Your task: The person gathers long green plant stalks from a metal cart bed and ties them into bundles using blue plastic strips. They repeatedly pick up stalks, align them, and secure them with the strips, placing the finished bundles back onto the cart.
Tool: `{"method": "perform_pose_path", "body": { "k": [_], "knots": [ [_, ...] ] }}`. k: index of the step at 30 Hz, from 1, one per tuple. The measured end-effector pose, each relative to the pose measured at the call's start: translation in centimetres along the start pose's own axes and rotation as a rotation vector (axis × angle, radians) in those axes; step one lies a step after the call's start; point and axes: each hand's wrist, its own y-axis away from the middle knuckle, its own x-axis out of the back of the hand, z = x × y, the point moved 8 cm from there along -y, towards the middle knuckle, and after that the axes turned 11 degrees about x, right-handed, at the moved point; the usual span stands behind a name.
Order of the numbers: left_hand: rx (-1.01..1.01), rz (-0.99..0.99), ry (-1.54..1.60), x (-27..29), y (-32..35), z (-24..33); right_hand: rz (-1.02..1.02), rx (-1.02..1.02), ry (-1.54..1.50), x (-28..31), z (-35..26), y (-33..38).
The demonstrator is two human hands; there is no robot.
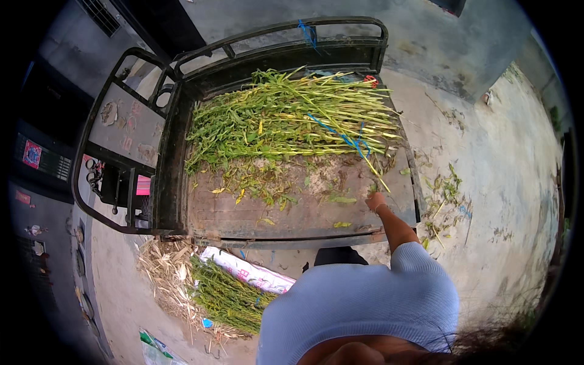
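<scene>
My right hand (376, 200) reaches forward onto the wooden bed (243, 214) of a dark metal cart. Its fingers are closed around the near end of a loose yellow-green stalk (378, 176). Just beyond lies a big bundle of green leafy stalks (286, 121), laid across the bed and tied with blue string (347, 140). Loose leaves (261, 188) are strewn on the boards in front of the bundle. My left hand is out of view; only my light blue sleeve and shoulder show at the bottom.
The cart has a raised metal rail (340, 25) at the far end and a vehicle frame (121, 128) at its left. On the concrete ground lie another green bundle (225, 298), a white sack (255, 277), dry straw (159, 267) and scattered stalks (445, 194).
</scene>
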Motion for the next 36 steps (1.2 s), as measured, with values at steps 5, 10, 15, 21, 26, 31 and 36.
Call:
{"method": "perform_pose_path", "body": {
  "k": [5,10,15,21,26,31,36],
  "knots": [
    [-0.122,-0.115,-0.03,-4.4,1.3,6.0,0.279,-0.073,0.017,6.7,2.7,-10.2],
    [-0.057,0.08,-0.162,-9.5,4.0,9.6,0.375,0.128,-0.011,9.3,-6.2,-16.6],
    [-0.092,-0.019,-0.161,-11.9,3.8,9.3,0.283,0.018,-0.11,7.2,-7.9,-21.2],
    [0.008,-0.005,-0.346,-12.0,0.8,8.4,0.158,0.539,-0.354,4.8,-15.2,-14.3],
    [0.003,-0.109,-0.562,-12.8,-5.1,9.6,0.226,0.426,-0.477,4.8,-14.6,-4.2],
    [-0.205,-0.303,-0.739,-15.5,-10.9,14.5,0.351,0.477,-0.653,7.9,-14.5,-3.6],
    [-0.179,-0.327,-0.564,-25.6,-7.9,22.9,0.271,0.508,-0.558,8.4,-15.9,-4.2]
  ]
}}
